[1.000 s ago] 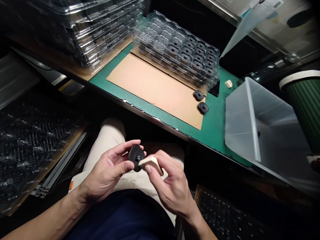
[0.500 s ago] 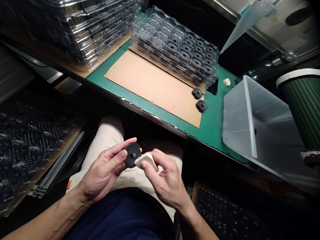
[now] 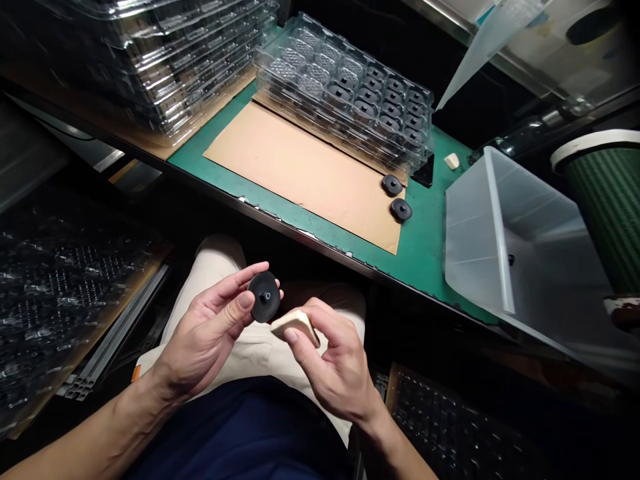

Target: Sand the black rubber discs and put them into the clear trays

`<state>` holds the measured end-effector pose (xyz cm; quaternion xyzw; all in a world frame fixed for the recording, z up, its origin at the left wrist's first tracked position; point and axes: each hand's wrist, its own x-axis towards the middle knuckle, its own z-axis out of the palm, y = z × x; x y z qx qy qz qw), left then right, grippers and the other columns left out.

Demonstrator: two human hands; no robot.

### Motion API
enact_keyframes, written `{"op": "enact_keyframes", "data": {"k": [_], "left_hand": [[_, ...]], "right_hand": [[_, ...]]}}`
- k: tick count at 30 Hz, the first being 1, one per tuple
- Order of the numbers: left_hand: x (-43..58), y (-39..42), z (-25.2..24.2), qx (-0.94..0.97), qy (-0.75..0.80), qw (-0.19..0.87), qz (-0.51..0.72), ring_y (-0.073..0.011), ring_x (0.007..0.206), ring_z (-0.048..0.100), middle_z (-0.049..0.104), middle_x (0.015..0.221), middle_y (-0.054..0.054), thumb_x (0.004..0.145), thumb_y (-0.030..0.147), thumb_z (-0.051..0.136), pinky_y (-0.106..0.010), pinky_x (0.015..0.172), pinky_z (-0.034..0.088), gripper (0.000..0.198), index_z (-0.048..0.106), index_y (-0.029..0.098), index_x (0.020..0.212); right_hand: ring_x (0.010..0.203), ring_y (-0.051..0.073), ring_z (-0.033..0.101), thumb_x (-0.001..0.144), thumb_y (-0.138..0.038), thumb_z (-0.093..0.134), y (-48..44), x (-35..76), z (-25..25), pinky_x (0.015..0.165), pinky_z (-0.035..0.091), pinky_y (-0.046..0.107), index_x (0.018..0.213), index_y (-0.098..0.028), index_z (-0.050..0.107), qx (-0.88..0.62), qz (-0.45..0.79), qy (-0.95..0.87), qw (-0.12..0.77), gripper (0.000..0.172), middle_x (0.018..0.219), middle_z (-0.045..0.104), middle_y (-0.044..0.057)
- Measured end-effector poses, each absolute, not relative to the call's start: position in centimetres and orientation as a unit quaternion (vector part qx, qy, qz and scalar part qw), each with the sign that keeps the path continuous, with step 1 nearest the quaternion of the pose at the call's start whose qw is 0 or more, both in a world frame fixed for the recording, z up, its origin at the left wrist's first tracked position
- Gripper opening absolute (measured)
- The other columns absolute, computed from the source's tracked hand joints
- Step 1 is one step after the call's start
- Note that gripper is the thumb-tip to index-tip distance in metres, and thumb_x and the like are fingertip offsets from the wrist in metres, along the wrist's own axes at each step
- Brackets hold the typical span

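Observation:
Over my lap, my left hand grips a round black disc-shaped part by its edge, thumb on the near face. A small raised stub stands at the disc's centre, facing me. My right hand pinches a cream-coloured, wedge-like block between thumb and fingers. The block's tip is just right of and below the disc, with a small gap between them. Two similar black parts, one behind the other, lie at the right end of a cardboard sheet on the bench.
A clear plastic tray with black parts in several pockets stands behind the cardboard. Stacked clear trays rise at the left. To the right are a translucent bin, a green cylinder and another cream piece. The bench edge runs before my knees.
The block's tip has come away from the disc, where it was touching or overlapping its lower right edge. My left hand has tilted the disc and raised it slightly.

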<state>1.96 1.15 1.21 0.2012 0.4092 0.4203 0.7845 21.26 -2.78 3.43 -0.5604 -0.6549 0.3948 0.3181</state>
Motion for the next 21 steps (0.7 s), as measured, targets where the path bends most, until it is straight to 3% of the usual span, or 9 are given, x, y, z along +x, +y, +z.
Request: {"op": "enact_keyframes", "data": {"k": [4, 8, 12, 15, 18, 21], "left_hand": [[2.1, 1.1, 1.3, 0.211, 0.409, 0.796, 0.392, -0.0267, 0.124, 0.068, 0.077, 0.124, -0.009, 0.091, 0.031, 0.076, -0.030, 0.103, 0.054, 0.043, 0.072, 0.024, 0.133], [2.0, 1.0, 1.1, 0.205, 0.397, 0.836, 0.319, -0.0271, 0.122, 0.067, 0.077, 0.126, -0.011, 0.091, 0.037, 0.076, -0.028, 0.097, 0.057, 0.044, 0.073, 0.023, 0.133], [2.0, 1.0, 1.2, 0.199, 0.417, 0.808, 0.366, -0.0257, 0.124, 0.066, 0.077, 0.124, -0.008, 0.090, 0.034, 0.077, -0.028, 0.102, 0.053, 0.043, 0.073, 0.025, 0.132], [1.9, 1.0, 1.2, 0.197, 0.417, 0.808, 0.365, -0.0256, 0.124, 0.067, 0.078, 0.122, -0.008, 0.091, 0.034, 0.076, -0.030, 0.104, 0.053, 0.043, 0.073, 0.026, 0.133], [1.5, 1.1, 0.8, 0.207, 0.403, 0.835, 0.313, -0.0261, 0.120, 0.068, 0.077, 0.125, -0.011, 0.094, 0.038, 0.072, -0.029, 0.098, 0.055, 0.040, 0.074, 0.023, 0.131], [1.3, 1.3, 0.6, 0.213, 0.385, 0.854, 0.279, -0.0279, 0.117, 0.068, 0.076, 0.126, -0.013, 0.095, 0.041, 0.069, -0.031, 0.093, 0.058, 0.039, 0.077, 0.021, 0.128]], "right_hand": [[0.077, 0.016, 0.055, 0.100, -0.018, 0.056, -2.3, 21.5, 3.1, 0.071, 0.046, 0.031, 0.107, -0.020, 0.071, -0.562, 0.337, -0.661, 0.366, 0.017, 0.086, 0.061, 0.003], [0.093, 0.021, 0.061, 0.098, -0.015, 0.057, -1.8, 22.0, 2.7, 0.081, 0.050, 0.037, 0.119, -0.022, 0.068, -0.549, 0.229, -0.728, 0.340, 0.024, 0.106, 0.068, 0.009], [0.073, 0.017, 0.054, 0.099, -0.018, 0.055, -2.0, 21.6, 3.3, 0.067, 0.044, 0.033, 0.101, -0.019, 0.068, -0.575, 0.256, -0.705, 0.326, 0.013, 0.082, 0.060, 0.004], [0.062, 0.014, 0.045, 0.100, -0.021, 0.055, -2.2, 21.4, 3.7, 0.059, 0.036, 0.032, 0.080, -0.019, 0.062, -0.590, 0.313, -0.678, 0.307, 0.021, 0.070, 0.048, -0.001], [0.075, 0.017, 0.053, 0.099, -0.018, 0.055, -2.0, 21.7, 3.5, 0.069, 0.042, 0.033, 0.097, -0.019, 0.068, -0.575, 0.276, -0.708, 0.303, 0.013, 0.085, 0.060, 0.004], [0.088, 0.020, 0.057, 0.099, -0.017, 0.056, -1.8, 21.8, 3.2, 0.080, 0.045, 0.037, 0.119, -0.020, 0.068, -0.547, 0.231, -0.744, 0.308, 0.023, 0.101, 0.066, 0.008]]}}
